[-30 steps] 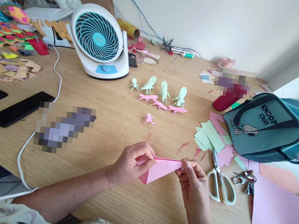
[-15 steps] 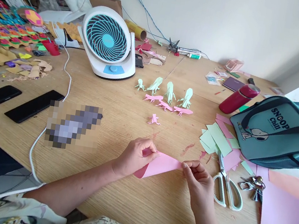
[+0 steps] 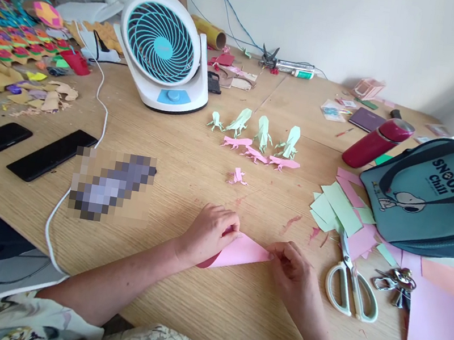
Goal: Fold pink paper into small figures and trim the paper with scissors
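Note:
Between my hands a sheet of pink paper [image 3: 242, 254] is bent over on itself, its lower left side curling in a loose roll just above the table. My left hand [image 3: 213, 234] pinches the sheet's upper edge between thumb and fingers. At the pointed right corner, my right hand [image 3: 291, 269] grips the paper with thumb and fingertips. Beyond them stands a small pink folded paper figure [image 3: 238, 176]. Farther back are several pink paper figures [image 3: 255, 154] in a row, with several pale green ones [image 3: 263, 134] behind.
White-handled scissors [image 3: 348, 287] and keys [image 3: 399, 280] lie right of my right hand. Behind are green paper pieces [image 3: 339, 208], a teal bag [image 3: 433, 197] and a red flask [image 3: 375, 143]. A fan [image 3: 164, 48] stands back left, near two black phones [image 3: 52, 154] and a white cable [image 3: 57, 212].
My right hand has moved slightly left and down with the paper's corner, its fingers more curled. The left hand keeps its pinch. The whole view has shifted a little.

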Tool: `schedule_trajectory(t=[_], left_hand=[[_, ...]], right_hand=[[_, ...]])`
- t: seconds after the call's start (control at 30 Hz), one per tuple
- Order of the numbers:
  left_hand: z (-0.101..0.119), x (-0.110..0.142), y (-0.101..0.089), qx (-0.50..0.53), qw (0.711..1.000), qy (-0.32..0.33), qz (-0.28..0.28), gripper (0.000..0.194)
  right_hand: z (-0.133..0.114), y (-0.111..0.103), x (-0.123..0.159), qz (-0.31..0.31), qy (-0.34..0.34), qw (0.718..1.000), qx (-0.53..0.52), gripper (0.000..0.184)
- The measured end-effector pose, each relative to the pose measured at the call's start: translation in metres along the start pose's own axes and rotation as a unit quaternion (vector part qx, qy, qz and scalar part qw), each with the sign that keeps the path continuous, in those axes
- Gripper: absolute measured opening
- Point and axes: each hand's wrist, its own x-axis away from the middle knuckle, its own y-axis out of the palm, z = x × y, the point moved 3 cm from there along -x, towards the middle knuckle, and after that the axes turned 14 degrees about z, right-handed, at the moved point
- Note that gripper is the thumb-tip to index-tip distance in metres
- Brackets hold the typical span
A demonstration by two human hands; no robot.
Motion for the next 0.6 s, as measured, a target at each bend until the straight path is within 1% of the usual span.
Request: schedule_trajectory(t=[0.1,0.2,0.3,0.4,0.6], left_hand=[[0.0002,-0.0007,0.0028,-0.02,0.999,0.005,-0.033,0.015],[0.0,-0.0023,0.004,-0.043,0.998,-0.004,-0.05,0.016],[-0.0021,-0.0044,0.0049,-0.055,0.996,-0.016,-0.063,0.016],[-0.005,-0.006,0.0051,-0.053,0.996,-0.023,-0.061,0.016],[-0.0049,-0.0062,0.0033,-0.06,0.997,-0.003,-0.046,0.016]], right_hand=[[0.0025,0.0035,0.0006,-0.024,-0.054,0.997,0.055,0.02],[0.0017,0.0044,0.001,-0.034,-0.093,0.991,0.091,0.023],[0.001,0.0036,0.0012,-0.041,-0.103,0.989,0.102,0.024],[0.0015,0.0029,0.0014,-0.047,-0.107,0.988,0.101,0.025],[0.0011,0.0025,0.0016,-0.044,-0.111,0.988,0.096,0.024]])
